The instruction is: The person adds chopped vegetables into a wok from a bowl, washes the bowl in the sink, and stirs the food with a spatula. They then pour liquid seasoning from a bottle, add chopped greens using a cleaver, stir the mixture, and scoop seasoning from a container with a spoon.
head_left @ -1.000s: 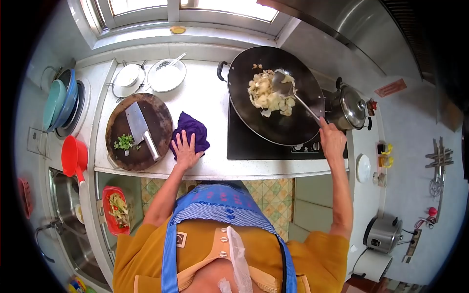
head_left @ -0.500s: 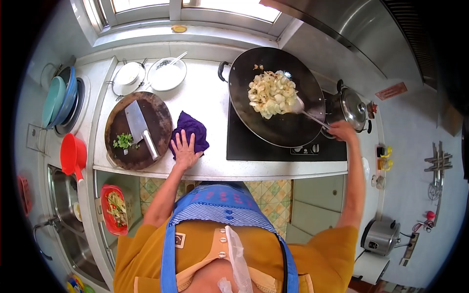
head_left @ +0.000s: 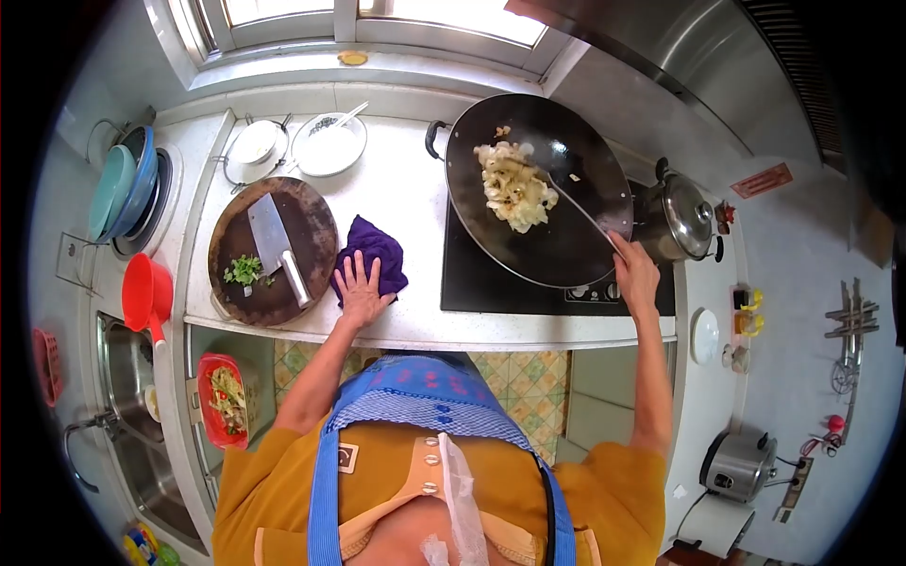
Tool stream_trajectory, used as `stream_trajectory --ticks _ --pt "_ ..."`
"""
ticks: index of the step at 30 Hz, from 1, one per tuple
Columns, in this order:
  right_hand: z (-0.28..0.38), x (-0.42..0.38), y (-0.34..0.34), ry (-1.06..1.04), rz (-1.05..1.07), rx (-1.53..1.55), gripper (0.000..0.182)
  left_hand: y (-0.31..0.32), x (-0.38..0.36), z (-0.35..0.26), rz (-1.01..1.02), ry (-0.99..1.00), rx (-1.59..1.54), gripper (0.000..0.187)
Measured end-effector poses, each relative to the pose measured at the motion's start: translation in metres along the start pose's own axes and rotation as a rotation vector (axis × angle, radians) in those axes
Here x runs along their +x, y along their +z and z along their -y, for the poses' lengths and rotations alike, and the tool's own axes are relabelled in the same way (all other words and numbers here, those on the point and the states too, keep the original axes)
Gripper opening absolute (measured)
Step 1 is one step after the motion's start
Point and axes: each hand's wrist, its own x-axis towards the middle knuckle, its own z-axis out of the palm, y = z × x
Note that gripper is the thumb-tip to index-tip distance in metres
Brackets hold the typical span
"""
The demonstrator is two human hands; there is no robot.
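Our left hand [head_left: 360, 296] splays on the purple cloth [head_left: 378, 249] beside bare countertop [head_left: 422, 222]; our right hand [head_left: 636, 276] clamps the spatula [head_left: 581, 207] across the wok [head_left: 557, 253] edge.

White countertop [head_left: 423, 203]. Bears, at left, one round chopping board [head_left: 310, 231], with one purple cloth [head_left: 379, 250] just beside; behind these, one white bowl [head_left: 328, 149] and one wire stand [head_left: 226, 173]. Carries, at right, one black cooktop [head_left: 500, 294].
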Motion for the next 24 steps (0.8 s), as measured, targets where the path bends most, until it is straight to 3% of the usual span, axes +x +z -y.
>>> stream_trajectory --ticks 3,4,9,12,16,19,22,24 --pt "0.022 -0.033 -0.018 -0.141 0.095 -0.069 0.054 0.003 -0.001 0.001 -0.03 0.011 -0.003 0.086" --pt "0.031 -0.045 -0.025 -0.079 0.199 0.01 0.052 0.005 -0.001 0.001 -0.046 0.012 0.0 0.086" --pt "0.074 -0.098 -0.051 0.035 0.173 0.109 0.055 0.001 -0.001 -0.002 -0.017 0.005 0.007 0.086" --pt "0.089 -0.107 -0.025 0.045 0.14 0.121 0.055 0.004 -0.001 0.001 -0.035 0.016 0.014 0.086" --pt "0.086 -0.06 0.049 0.056 0.131 -0.223 0.058 0.014 0.001 0.005 -0.077 0.041 0.03 0.086" --pt "0.079 -0.054 0.041 0.091 0.113 -0.296 0.061 0.01 -0.001 0.005 -0.058 0.036 0.033 0.088" --pt "0.101 -0.096 0.014 0.133 0.309 -0.277 0.068 0.013 0.003 0.004 -0.083 0.025 0.038 0.09" --pt "0.119 -0.102 0.013 0.038 0.283 -0.234 0.071 0.014 0.001 0.004 -0.094 0.023 0.038 0.089"
